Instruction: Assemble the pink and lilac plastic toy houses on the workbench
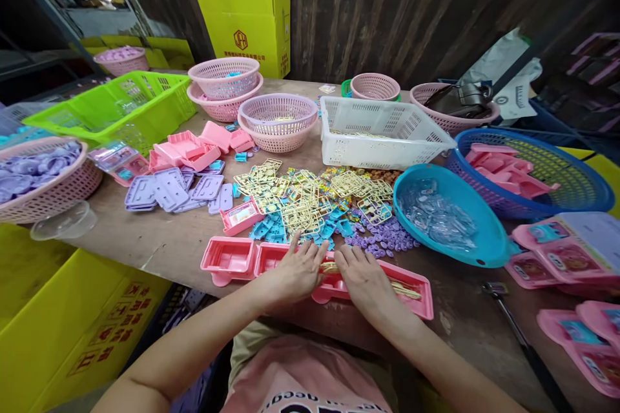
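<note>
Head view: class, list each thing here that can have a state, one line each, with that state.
left hand, open, palm down on the pink trays
right hand, open, palm down on the pink trays
pink trays, open side up, cream strips inside
spare pink tray, open side up, empty
white basket, upright, nearly empty
teal bowl, holding clear pieces
blue basket, holding pink parts

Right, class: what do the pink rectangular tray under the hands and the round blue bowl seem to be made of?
Pink rectangular tray: probably moulded plastic, smooth and slightly glossy; even colour, rounded rims, formed compartments. Round blue bowl: likely plastic too, with a thin rim, uniform colour and soft sheen.
</note>
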A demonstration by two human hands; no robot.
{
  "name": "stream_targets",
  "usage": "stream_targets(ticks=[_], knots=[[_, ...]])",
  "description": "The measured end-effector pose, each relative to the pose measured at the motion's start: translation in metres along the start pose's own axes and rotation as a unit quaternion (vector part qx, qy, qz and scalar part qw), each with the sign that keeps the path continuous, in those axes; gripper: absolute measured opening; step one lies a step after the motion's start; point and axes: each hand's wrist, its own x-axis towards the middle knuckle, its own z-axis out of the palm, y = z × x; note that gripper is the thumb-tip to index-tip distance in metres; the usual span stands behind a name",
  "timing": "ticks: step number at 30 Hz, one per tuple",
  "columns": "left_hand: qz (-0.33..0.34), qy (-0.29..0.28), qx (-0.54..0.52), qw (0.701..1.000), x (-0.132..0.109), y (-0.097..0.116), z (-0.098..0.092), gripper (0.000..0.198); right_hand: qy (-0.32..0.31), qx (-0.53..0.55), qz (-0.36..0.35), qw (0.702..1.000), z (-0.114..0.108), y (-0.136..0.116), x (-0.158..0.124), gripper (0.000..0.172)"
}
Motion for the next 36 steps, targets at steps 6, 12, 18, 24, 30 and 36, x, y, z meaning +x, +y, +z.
stream_targets(ticks=[6, 12, 18, 24, 30, 36], knots=[[-0.018, 0.022, -0.016, 0.999, 0.001, -0.002, 0.004, 0.070, -0.033, 0.060, 0.025, 0.997, 0.007, -0.004, 0.000, 0.026], [-0.023, 0.049, -0.029, 0.998, 0.002, 0.007, 0.004, 0.066, -0.010, 0.090, 0.015, 0.996, 0.016, 0.007, -0.013, 0.051], [-0.024, 0.098, 0.040, 0.994, -0.005, 0.016, 0.013, 0.080, -0.026, 0.099, 0.006, 0.995, 0.014, 0.001, -0.019, 0.054], [0.000, 0.087, 0.054, 0.995, -0.011, 0.022, 0.027, 0.083, -0.052, 0.187, 0.059, 0.979, 0.011, 0.053, 0.006, 0.039], [0.061, 0.089, 0.024, 0.994, -0.009, 0.027, 0.022, 0.072, -0.064, 0.074, 0.286, 0.953, 0.031, 0.111, 0.062, 0.048], [-0.120, 0.107, -0.013, 0.987, 0.022, -0.027, -0.019, 0.035, -0.103, 0.035, 0.328, 0.939, 0.043, 0.110, 0.078, 0.046]])
